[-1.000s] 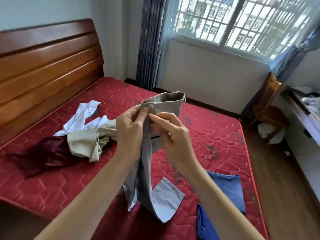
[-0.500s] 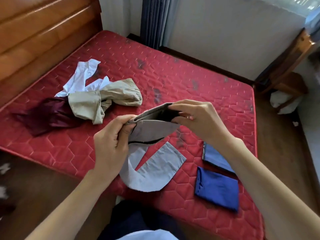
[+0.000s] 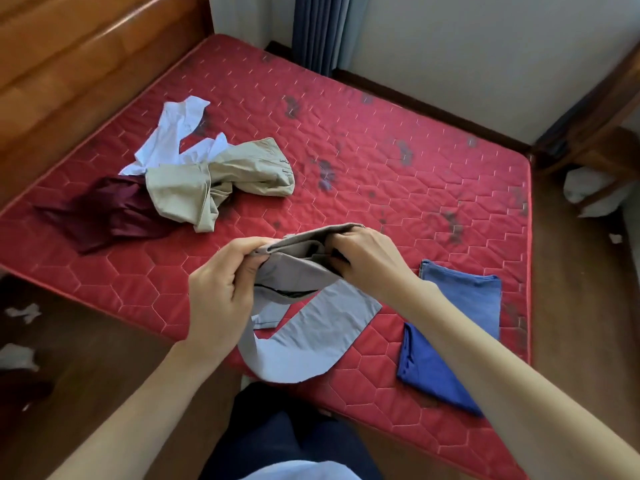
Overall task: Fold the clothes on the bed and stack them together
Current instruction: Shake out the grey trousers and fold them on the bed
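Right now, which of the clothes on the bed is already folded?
The blue garment, lying flat by the right forearm. The beige, white and maroon ones lie crumpled in a heap, and the grey one is held in both hands.

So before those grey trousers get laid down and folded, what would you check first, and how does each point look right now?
1. Both hands hold the waistband: left hand and right hand each grip the grey trousers. Ok.
2. Legs lie flat: they curl and overlap on the mattress. Not ok.
3. Bare mattress in front to spread them. Ok.
4. Folded blue garment ready as the stack, clear of the trousers. Ok.
5. Unfolded heap, beige trousers, white shirt and maroon garment, out of the way. Ok.
6. Waistband fastened: cannot tell.
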